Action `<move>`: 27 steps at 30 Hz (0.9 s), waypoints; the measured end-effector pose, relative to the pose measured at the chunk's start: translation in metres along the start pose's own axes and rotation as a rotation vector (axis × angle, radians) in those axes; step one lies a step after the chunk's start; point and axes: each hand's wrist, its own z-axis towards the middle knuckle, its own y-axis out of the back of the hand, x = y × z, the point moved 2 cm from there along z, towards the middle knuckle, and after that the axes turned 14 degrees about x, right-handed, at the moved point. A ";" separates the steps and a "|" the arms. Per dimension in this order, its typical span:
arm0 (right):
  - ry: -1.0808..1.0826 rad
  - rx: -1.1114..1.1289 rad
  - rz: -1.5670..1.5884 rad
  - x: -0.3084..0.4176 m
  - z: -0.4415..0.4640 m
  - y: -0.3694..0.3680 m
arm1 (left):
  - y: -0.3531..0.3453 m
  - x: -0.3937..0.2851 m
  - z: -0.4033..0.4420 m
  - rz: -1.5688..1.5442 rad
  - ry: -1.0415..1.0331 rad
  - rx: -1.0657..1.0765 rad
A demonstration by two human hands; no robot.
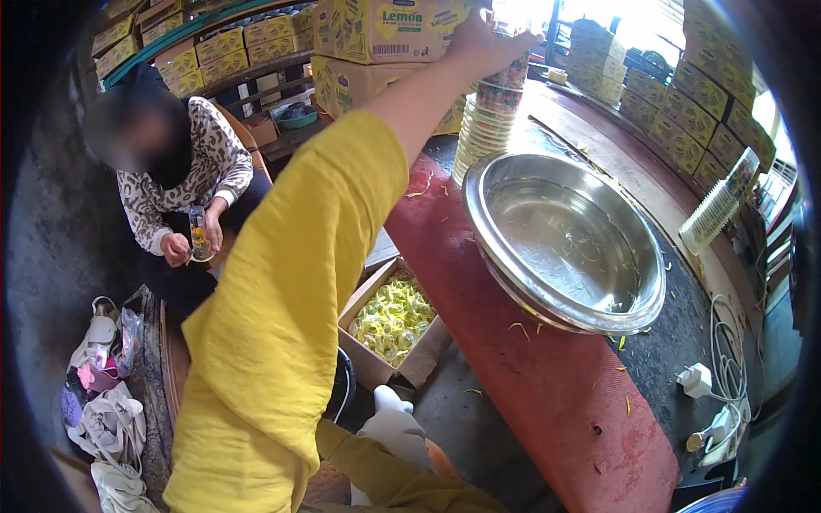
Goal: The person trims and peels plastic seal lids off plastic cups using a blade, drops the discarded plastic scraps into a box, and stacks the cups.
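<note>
My left hand (489, 47), at the end of a yellow sleeve, reaches out to the top of a tall stack of clear plastic cups (487, 128). The thumb lies on the stack's right side; the other fingers are mostly hidden behind it. The upper cups carry a dark, colourful print. The stack stands on the red-covered table (547, 385), just behind a wide steel basin (564, 231). Thin yellow shreds cling inside the basin. My right hand is not in the picture.
An open carton (428, 363) of yellow-green shreds sits below the table. At left a seated person (192, 171) holds a printed cup (200, 235). Stacked Lemon cartons (385, 38) stand behind. Another cup stack (723, 201), a plug (694, 380) and white cables (731, 342) are at right.
</note>
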 end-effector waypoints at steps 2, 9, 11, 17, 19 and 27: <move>0.001 -0.002 0.005 -0.001 0.001 0.000 | -0.001 -0.006 -0.039 -0.240 0.075 0.194; -0.010 0.000 0.012 -0.005 0.007 0.001 | -0.016 0.014 -0.059 -0.022 0.031 0.011; -0.013 0.002 0.017 -0.007 0.007 -0.001 | -0.018 0.015 -0.059 -0.020 0.070 0.002; 0.112 -0.267 0.465 -0.031 0.008 -0.023 | -0.023 0.034 -0.037 -0.326 -0.164 0.141; 0.286 -0.468 0.880 -0.048 0.010 -0.031 | 0.002 0.025 -0.055 -0.219 -0.103 0.091; -0.168 0.090 0.010 -0.005 -0.002 0.043 | 0.183 -0.005 -0.262 0.338 -0.523 0.166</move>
